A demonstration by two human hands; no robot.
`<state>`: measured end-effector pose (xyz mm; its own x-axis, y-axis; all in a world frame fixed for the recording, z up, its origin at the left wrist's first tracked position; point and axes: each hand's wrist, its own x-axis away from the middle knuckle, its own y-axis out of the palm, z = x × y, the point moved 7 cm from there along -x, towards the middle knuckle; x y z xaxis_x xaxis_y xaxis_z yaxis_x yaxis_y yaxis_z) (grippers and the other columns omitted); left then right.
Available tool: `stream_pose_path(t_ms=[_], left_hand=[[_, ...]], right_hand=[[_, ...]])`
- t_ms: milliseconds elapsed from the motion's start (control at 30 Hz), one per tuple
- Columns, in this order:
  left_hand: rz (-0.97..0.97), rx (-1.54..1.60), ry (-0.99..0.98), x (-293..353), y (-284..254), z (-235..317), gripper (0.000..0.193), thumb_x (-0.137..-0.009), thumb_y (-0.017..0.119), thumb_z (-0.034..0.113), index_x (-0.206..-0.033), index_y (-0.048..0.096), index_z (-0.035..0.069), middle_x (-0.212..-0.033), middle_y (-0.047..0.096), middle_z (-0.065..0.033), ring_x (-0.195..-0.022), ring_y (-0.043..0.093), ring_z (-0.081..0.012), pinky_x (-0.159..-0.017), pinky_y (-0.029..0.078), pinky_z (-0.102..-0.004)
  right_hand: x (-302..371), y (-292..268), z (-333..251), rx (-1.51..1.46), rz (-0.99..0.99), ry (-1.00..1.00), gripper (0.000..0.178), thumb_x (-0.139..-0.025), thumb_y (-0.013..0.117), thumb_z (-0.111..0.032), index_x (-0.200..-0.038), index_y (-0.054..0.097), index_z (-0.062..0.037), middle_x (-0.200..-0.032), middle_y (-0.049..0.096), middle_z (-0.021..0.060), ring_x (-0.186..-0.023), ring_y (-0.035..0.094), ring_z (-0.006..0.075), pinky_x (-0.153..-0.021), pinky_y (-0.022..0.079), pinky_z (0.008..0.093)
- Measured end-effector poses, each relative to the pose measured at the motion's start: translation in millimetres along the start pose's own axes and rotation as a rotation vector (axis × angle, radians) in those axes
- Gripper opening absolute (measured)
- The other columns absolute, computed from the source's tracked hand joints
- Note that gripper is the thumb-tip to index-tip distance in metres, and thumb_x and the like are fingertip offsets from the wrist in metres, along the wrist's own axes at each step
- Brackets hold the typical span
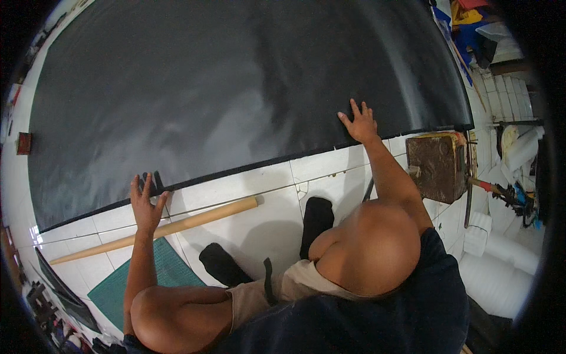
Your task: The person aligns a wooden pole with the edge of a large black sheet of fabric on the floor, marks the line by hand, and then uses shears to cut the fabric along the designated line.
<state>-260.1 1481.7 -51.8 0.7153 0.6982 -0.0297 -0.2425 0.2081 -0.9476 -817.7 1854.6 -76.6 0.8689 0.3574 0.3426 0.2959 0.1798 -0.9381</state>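
A large black sheet, smooth like vinyl or leatherette [194, 88], lies spread over the white tiled floor in front of me. At its near edge on the left, my left hand [145, 203] rests with fingers spread, the fingertips over the sheet. My right hand [361, 123] lies flat on the sheet near its edge further right, fingers apart. Neither hand holds anything. Soft wrinkles and pale reflections run across the sheet.
A long cardboard tube [194, 222] lies between the sheet and my feet. Beside my left forearm is a green mat [159, 268]. A worn brown box [436, 168] stands by the sheet's right corner. White rolls [495, 280] and cluttered materials line the right side.
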Motion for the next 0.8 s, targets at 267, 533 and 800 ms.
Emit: stream_pose_path(t_ms=[267,533,800], left_hand=[[-0.119,0.071,-0.104,-8,18,-3,0.075,-0.080,0.077,0.039,-0.143,0.048,0.011,-0.147,0.034,-0.0294,-0.131,0.040,-0.0456,-0.108,0.034,-0.0495],[-0.097,0.239,-0.177,0,28,-17,0.073,-0.084,0.071,0.046,-0.141,0.048,0.007,-0.151,0.029,-0.0275,-0.141,0.026,-0.0452,-0.114,0.016,-0.0605],[0.501,0.271,-1.216,72,-1,-159,0.085,-0.084,0.070,0.047,-0.138,0.038,-0.011,-0.137,0.038,-0.0349,-0.126,0.042,-0.0470,-0.105,0.037,-0.0503]], right_hand=[[-9,10,5,-0.091,-0.021,0.007,0.086,-0.085,0.045,-0.077,-0.155,0.018,-0.0336,-0.162,0.009,0.0122,-0.149,0.009,0.0372,-0.114,0.018,0.0639],[9,-6,7,-0.237,0.302,-0.206,0.078,-0.090,0.060,-0.053,-0.152,0.030,-0.0153,-0.156,0.023,0.0242,-0.141,0.025,0.0461,-0.113,0.021,0.0618],[139,7,-195,-0.122,0.072,-1.011,0.066,-0.090,0.059,-0.052,-0.144,0.044,-0.0162,-0.152,0.032,0.0184,-0.143,0.025,0.0397,-0.116,0.018,0.0553]])
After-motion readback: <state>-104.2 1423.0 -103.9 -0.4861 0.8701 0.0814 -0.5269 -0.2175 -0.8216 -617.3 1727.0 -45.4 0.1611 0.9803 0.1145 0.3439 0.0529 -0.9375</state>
